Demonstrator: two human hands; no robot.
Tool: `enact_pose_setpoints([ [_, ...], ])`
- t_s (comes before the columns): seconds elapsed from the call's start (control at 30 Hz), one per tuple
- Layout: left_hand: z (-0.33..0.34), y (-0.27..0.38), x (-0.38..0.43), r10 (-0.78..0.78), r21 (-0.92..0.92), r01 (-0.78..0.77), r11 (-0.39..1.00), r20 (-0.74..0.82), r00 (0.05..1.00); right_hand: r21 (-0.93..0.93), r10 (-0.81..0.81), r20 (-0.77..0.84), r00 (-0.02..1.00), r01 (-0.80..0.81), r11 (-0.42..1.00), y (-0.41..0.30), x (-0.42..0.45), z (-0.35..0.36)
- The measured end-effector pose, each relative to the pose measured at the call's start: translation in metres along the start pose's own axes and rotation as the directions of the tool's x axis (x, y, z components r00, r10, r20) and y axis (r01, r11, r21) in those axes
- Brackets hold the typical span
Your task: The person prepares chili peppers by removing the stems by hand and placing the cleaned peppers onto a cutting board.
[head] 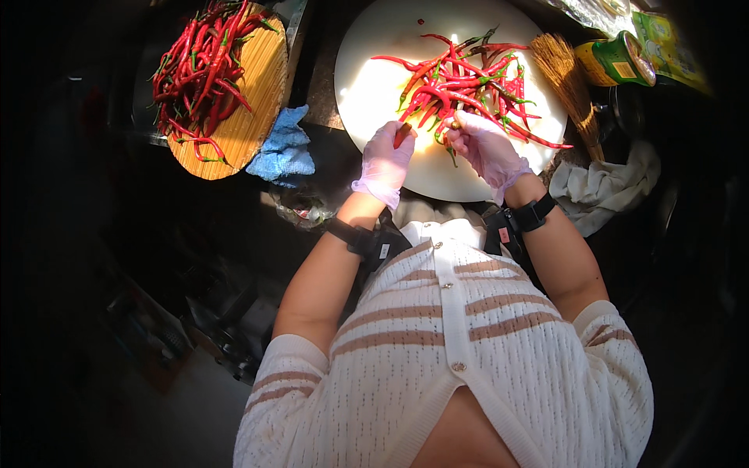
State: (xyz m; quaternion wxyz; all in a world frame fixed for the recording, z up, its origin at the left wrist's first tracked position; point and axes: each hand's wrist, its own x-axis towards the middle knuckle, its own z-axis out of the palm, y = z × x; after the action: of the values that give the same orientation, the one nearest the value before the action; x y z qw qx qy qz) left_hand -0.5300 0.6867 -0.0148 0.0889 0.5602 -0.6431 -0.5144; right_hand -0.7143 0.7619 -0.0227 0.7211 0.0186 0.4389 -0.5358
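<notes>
A loose pile of long red chili peppers (468, 85) with green stems lies on a round white cutting board (374, 88). My left hand (386, 155), in a thin pinkish glove, is closed on a dark red piece of chili pepper (402, 135) at the pile's lower left. Gloved the same way, my right hand (483, 143) is at the pile's lower edge, with a small brownish thing (455, 124) between thumb and fingers; what it is I cannot tell. Between the hands, chili tips hang towards the board's near side.
More red chilies (202, 70) lie on a round slatted mat (257, 99) at upper left. Beside it is a blue cloth (285, 149). Right of the board are a straw brush (562, 76), a green and yellow can (614, 60), a green packet (667, 50) and a whitish cloth (605, 181).
</notes>
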Motion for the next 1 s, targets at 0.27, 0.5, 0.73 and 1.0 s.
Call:
enact_pose_setpoints([
  [0.27,0.003,-0.005,0.048,0.015,0.604,-0.014,0.797,0.004,1.0,-0.488,-0.121,0.063,0.991,0.136,0.862,0.003,0.013,0.013],
  [0.5,-0.007,0.014,0.021,0.529,0.485,-0.398,0.778,-0.164,0.833,-0.535,-0.376,-0.188,0.907,0.226,0.814,-0.038,0.03,0.016],
  [0.73,-0.007,0.026,0.004,0.716,0.432,-0.605,0.669,-0.158,0.68,-0.588,-0.158,-0.116,0.981,0.061,0.807,-0.057,0.043,0.015],
  [1.0,-0.001,0.027,-0.015,0.636,0.249,-0.585,0.772,-0.312,0.706,-0.534,0.007,-0.008,1.0,-0.01,0.845,-0.057,0.02,0.026],
])
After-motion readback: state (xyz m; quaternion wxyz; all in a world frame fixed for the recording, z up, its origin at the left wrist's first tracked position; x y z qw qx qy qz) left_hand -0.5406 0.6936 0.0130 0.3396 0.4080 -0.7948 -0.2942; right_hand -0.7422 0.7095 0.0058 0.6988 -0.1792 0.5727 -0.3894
